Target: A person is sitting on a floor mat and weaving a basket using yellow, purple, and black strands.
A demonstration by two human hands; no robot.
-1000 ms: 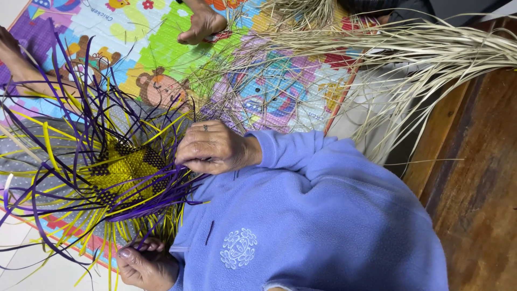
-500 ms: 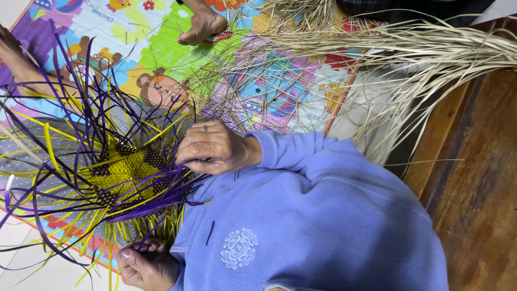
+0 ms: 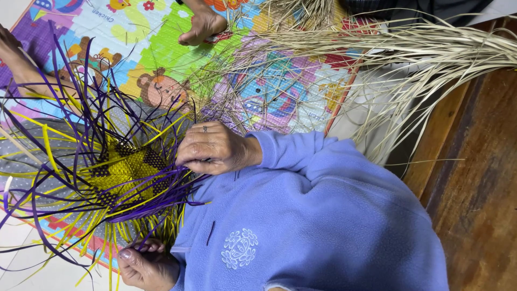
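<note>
A partly woven mat [image 3: 126,172] of yellow and purple strips lies on my lap, loose strip ends fanning out all round it. My right hand [image 3: 215,148], with a ring on one finger, rests at the weave's edge, fingers curled over purple strips [image 3: 161,196]. My left hand [image 3: 145,264] is low in the picture at the near edge, fingers closed on yellow and purple strip ends. Both arms are in lavender fleece sleeves [image 3: 301,156].
A colourful cartoon play mat [image 3: 161,48] covers the floor. Another person's hand [image 3: 202,27] rests on it at the top, and a bare limb [image 3: 16,54] shows at the left. A big bundle of pale dried straw [image 3: 420,48] spreads across the top right, beside brown wooden boards [image 3: 479,178].
</note>
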